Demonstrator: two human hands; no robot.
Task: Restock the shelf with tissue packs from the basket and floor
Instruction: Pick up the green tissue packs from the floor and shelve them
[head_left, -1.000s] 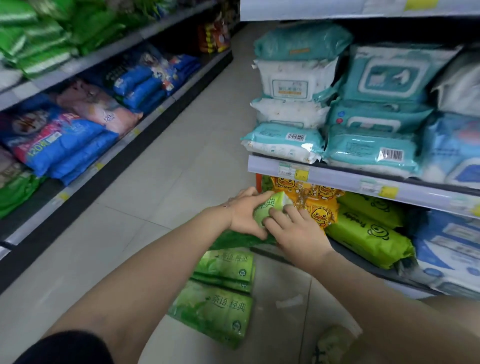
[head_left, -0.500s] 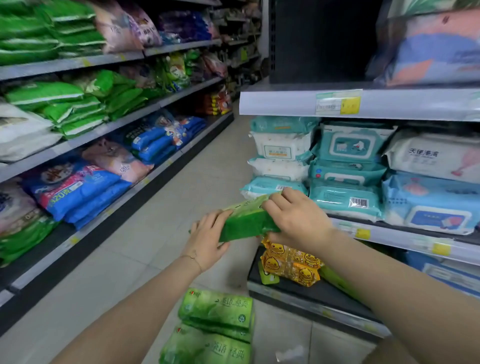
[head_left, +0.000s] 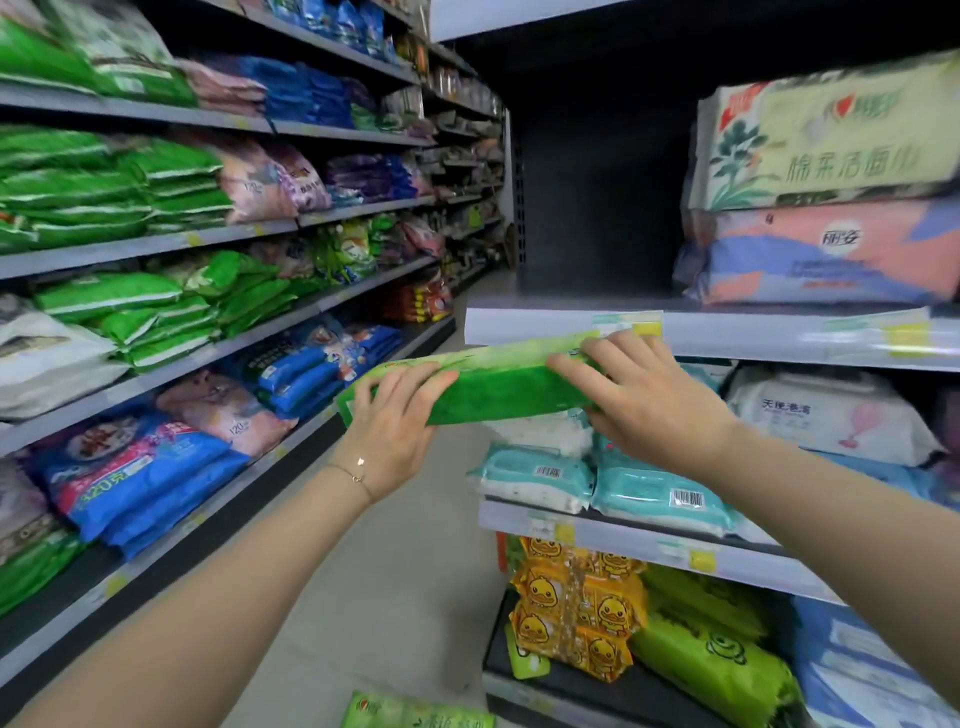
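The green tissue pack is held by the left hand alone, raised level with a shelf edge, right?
Not alone: in the head view both hands grip the green tissue pack, left hand at one end, right hand at the other, raised level with a shelf edge.

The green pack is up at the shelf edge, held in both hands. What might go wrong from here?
1. The green pack is level with the shelf strip; pushed in without a lift, its far edge may catch there or scrape the price label.
2. The left hand and right hand grip only its ends, so the soft middle may sag and slip.
3. A second pack lies on the floor below; a step forward may tread on it.
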